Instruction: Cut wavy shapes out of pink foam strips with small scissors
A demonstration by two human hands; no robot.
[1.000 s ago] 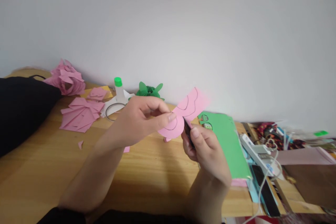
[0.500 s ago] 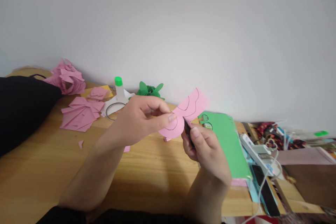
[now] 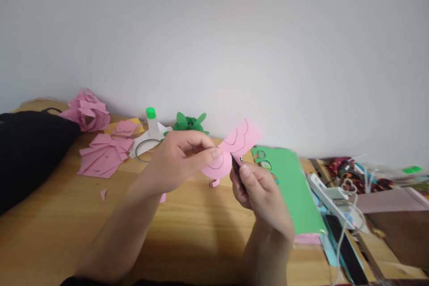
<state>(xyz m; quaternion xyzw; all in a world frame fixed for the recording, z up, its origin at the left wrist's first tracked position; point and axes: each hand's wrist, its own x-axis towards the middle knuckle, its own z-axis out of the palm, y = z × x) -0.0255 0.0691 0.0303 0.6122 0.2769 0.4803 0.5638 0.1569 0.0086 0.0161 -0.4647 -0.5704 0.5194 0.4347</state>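
Between thumb and fingers, my left hand [image 3: 187, 156] pinches a piece of pink paper [image 3: 239, 136] marked with dark curved outlines. The paper's lower left part is rounded, and its upper right part still has a straight edge. My right hand [image 3: 259, 190] is closed around dark scissors [image 3: 237, 170], mostly hidden in the fingers. The blades meet the paper at the notch between its rounded part and the strip. Under the rounded part, a small curled pink paper scrap [image 3: 214, 183] shows above the table.
Folded pink paper pieces [image 3: 103, 156], a glue stick [image 3: 151, 120] and a green paper figure [image 3: 189, 121] stand along the wall. A black bag [image 3: 33, 156] lies left. To the right are a green paper pack [image 3: 288, 187], a power strip [image 3: 330, 199] and a phone [image 3: 345, 250].
The view has tilted slightly, so the table things sit lower. Both hands keep their holds on the pink paper and the scissors, with the paper shifted a little left in view.
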